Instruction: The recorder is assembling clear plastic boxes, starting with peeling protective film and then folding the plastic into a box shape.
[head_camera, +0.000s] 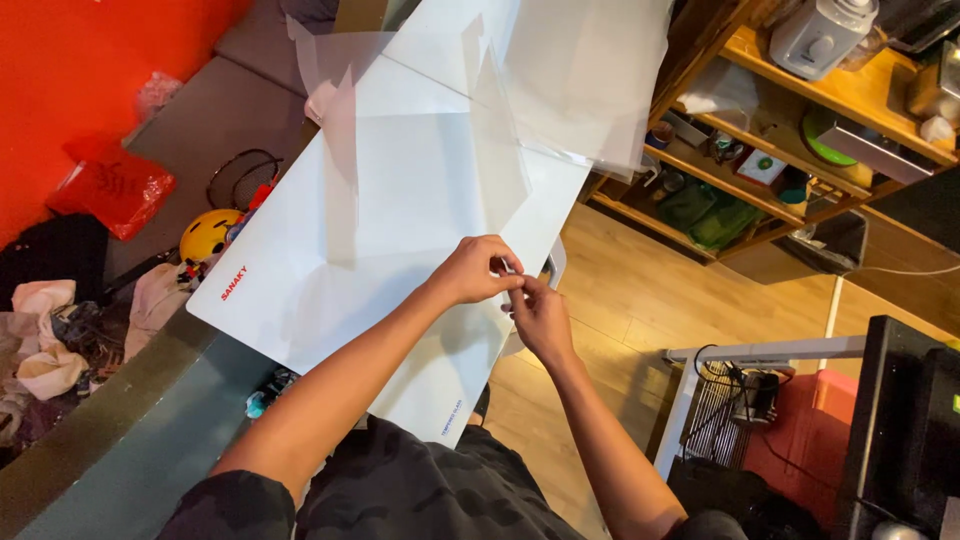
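My left hand (478, 270) and my right hand (538, 318) meet at the right edge of a large white glossy lid (300, 300), the top of a chest-like appliance. Fingers of both hands pinch the corner of a thin translucent plastic sheet (420, 170) that lies across the white top. More loose translucent sheets (580, 70) lie over the far end. What exactly sits between my fingertips is too small to make out beyond the sheet's edge.
A wooden shelf unit (800, 120) with a blender, bowls and green bags stands at the right. A yellow helmet (208, 236), red bag (115, 190) and clothes lie at the left. A black box (910, 420) and a red crate (800, 440) sit at the lower right on the wood floor.
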